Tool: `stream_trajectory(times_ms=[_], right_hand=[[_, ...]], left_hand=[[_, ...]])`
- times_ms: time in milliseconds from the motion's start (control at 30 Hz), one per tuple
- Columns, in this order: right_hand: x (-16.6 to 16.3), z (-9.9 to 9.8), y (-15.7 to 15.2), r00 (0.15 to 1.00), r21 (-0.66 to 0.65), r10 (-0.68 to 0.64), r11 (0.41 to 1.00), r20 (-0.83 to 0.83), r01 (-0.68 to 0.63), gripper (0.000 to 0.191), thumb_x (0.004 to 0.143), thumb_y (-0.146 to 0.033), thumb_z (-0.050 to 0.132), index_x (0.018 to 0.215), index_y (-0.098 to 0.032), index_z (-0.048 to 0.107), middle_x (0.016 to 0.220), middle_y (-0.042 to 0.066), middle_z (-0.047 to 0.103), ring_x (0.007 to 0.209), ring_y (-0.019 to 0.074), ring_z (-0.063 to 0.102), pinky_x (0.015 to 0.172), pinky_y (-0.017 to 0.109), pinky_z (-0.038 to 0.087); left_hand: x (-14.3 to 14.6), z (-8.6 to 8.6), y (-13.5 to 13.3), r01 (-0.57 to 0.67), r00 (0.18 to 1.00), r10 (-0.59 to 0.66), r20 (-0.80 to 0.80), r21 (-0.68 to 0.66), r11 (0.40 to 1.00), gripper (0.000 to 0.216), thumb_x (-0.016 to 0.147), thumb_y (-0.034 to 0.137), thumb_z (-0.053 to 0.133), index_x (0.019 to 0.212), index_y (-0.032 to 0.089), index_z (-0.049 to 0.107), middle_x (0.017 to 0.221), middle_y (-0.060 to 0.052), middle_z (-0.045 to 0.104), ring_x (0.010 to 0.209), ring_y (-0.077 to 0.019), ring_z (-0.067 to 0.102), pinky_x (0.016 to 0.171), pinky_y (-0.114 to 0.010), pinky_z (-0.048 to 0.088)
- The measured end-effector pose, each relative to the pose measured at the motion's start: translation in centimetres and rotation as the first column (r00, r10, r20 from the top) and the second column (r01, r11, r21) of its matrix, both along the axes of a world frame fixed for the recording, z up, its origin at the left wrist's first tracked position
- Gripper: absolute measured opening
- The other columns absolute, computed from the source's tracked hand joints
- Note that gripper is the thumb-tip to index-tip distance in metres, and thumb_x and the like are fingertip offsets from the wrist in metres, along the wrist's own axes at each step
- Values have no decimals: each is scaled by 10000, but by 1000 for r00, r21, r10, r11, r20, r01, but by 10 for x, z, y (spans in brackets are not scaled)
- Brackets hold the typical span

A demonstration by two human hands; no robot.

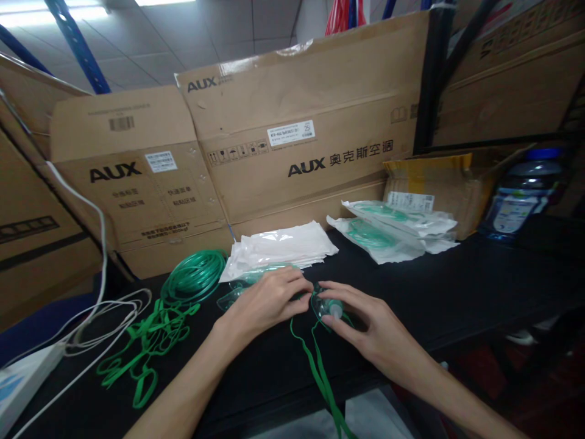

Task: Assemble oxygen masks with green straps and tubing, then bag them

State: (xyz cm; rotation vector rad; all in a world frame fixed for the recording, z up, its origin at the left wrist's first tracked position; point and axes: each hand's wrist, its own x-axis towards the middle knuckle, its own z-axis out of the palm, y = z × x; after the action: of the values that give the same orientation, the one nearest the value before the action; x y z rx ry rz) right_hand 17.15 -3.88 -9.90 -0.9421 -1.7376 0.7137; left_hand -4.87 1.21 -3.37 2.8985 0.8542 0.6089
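Note:
My right hand (365, 314) grips a clear oxygen mask (323, 306) with a pale connector, fingers over its top and thumb beneath. At the mask's left edge, my left hand (278, 296) pinches thumb and forefinger together, seemingly on the green elastic strap (320, 366). The strap hangs in two strands past the table's front edge. Behind my left hand lie more clear masks (233, 296), partly hidden. Farther left are a heap of green elastic straps (153, 338) and a coil of green tubing (196, 277).
White pouches (283, 244) lie stacked at the middle back, and packed masks in pouches (388, 228) to their right. An open carton (429, 183) and a blue-capped bottle (521, 192) stand at right. Large cardboard (297, 122) walls the back. White cables (103, 305) and a power strip (36, 378) lie left.

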Motion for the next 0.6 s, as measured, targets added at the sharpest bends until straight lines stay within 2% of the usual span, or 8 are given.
stream_trajectory(times_ms=[167,267,367,500,600], right_hand=[[0,5,-2,970,-157,92,979,-225,-129,496,839,-384,793,1276,-241,608,1315,90,707,1178,260,702,1059,405,558],[2,11,-3,968,-157,69,981,-243,-110,386,944,-471,659,1249,-235,630,1322,103,701,1245,269,661,1071,407,537],[5,12,-4,983,-128,10,991,-183,-34,355,1022,-489,512,1183,-229,693,1258,98,733,1208,270,673,1043,393,540],[5,7,-1,971,-142,26,988,-238,-61,311,959,-477,625,1098,-217,724,1190,95,758,1086,266,730,920,348,604],[2,3,0,951,-140,14,988,-310,-60,295,914,-465,694,1063,-214,740,1231,105,740,1114,269,724,943,355,600]], left_hand=[[0,-5,6,-62,977,84,196,-116,991,172,988,270,638,1091,202,757,1051,-58,788,977,-218,725,921,-318,524],[4,-8,7,-61,955,116,273,-203,977,173,987,261,645,1100,204,763,1077,-40,800,987,-202,745,913,-285,541],[10,-11,4,-20,946,108,306,-276,961,176,996,235,628,1089,201,773,1064,-26,804,965,-180,751,882,-249,547],[17,-16,0,55,920,102,378,-384,922,170,973,228,659,1081,195,785,1043,-30,805,949,-181,747,877,-247,542],[19,-18,0,76,912,104,397,-412,908,159,961,213,668,1058,190,792,1019,-37,808,917,-186,749,879,-261,543]])
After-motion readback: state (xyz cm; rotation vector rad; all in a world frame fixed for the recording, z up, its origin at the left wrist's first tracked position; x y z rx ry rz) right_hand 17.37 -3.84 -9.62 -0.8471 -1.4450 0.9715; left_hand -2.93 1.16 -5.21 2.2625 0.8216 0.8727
